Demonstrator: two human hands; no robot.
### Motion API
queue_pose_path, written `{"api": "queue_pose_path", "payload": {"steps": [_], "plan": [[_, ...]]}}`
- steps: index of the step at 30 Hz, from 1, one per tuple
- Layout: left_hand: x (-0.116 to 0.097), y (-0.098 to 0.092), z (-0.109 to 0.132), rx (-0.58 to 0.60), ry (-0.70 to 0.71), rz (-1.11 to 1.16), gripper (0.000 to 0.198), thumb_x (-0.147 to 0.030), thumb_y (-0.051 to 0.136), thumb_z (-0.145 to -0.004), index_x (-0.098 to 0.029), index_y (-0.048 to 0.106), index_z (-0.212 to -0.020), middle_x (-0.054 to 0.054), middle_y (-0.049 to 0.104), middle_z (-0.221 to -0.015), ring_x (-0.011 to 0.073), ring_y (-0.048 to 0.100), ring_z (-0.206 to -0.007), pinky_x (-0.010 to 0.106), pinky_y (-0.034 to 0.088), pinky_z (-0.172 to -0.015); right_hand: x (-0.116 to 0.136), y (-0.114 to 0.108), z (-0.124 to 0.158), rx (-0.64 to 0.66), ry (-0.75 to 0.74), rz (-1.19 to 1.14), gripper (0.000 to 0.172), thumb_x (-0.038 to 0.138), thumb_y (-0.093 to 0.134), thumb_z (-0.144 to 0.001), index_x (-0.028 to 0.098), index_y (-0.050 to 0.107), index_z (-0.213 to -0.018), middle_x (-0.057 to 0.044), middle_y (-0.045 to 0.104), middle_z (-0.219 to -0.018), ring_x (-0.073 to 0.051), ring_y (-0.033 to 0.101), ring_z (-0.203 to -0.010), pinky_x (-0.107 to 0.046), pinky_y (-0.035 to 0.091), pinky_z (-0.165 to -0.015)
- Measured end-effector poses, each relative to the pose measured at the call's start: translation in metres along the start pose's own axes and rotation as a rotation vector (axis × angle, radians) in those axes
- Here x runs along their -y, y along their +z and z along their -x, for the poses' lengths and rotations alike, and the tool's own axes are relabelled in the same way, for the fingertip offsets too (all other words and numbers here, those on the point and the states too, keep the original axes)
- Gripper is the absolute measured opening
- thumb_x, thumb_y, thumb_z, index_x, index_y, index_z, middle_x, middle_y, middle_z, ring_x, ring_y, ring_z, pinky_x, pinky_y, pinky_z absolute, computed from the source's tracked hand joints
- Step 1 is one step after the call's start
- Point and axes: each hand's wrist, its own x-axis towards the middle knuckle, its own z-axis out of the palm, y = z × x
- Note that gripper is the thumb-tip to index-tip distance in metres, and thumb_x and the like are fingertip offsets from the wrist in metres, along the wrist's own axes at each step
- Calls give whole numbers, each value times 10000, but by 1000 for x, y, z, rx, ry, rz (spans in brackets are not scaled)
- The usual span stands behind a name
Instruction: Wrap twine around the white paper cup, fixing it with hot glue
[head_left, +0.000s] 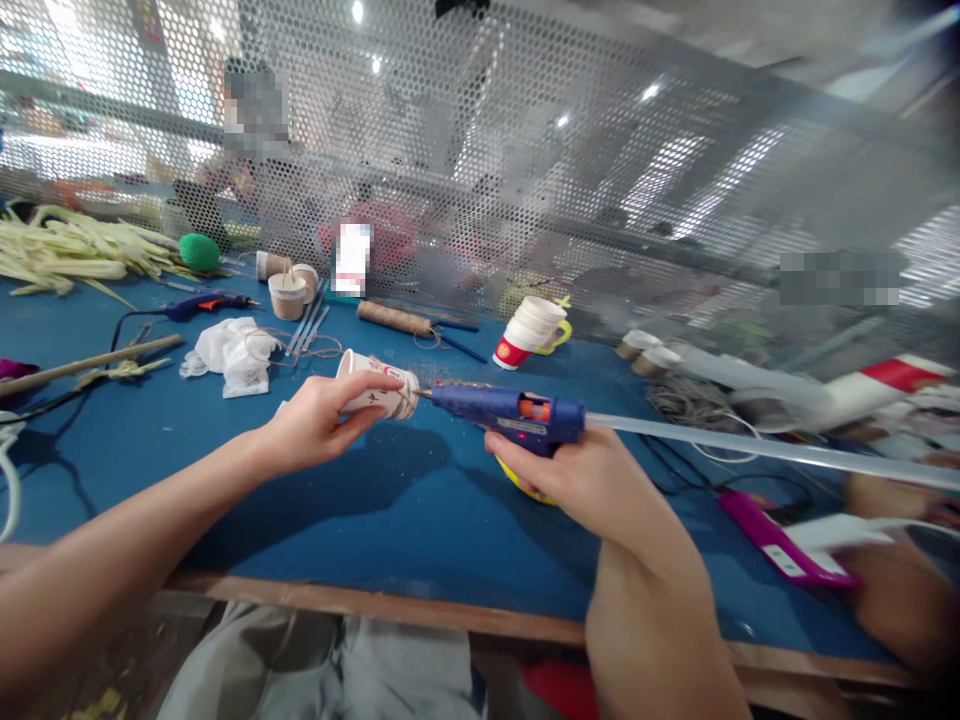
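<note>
My left hand (pixel 319 418) is closed around a white paper cup (pixel 375 385) held on its side above the blue table (pixel 300 500), its base pointing right. My right hand (pixel 581 478) grips a blue hot glue gun (pixel 510 412). The gun's nozzle touches the cup's base, where thin twine is wrapped. A long clear glue stick (pixel 750 443) sticks out of the back of the gun toward the right.
A second blue glue gun (pixel 201 303), white cloth (pixel 232 352), twine spool (pixel 394 318), stacked paper cups (pixel 529 330), twine-wrapped cups (pixel 289 290) and dried husks (pixel 67 252) lie on the table. A perforated metal screen (pixel 525 150) stands behind. A purple tool (pixel 780 540) lies right.
</note>
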Motion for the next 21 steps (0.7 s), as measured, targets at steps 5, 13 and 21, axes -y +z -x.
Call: {"api": "queue_pose_path", "payload": {"steps": [5,13,21], "plan": [[0,0,1,-1,26,-14,256,-172,490,-836,-135,539,-1084,75,697,-978,155,667,-875,219,525,-730,0,-1,0,5,3,5,311,388,555,-725,213,461,-486,30,502,-396,-118,480,-381,-245,403,-415],[-4,0,1,30,101,-20,241,-149,486,-840,-143,537,-1075,65,700,-950,143,665,-851,209,521,-726,-3,-1,-7,-42,-36,-42,271,343,591,-712,208,495,-498,20,515,-401,-117,496,-375,-249,419,-424],[-5,1,2,12,115,-18,238,-151,495,-837,-139,544,-1069,69,700,-946,146,668,-843,213,523,-727,-13,3,-27,-78,56,-493,197,346,647,-682,163,584,-722,38,508,-461,-88,472,-403,-218,406,-401]]}}
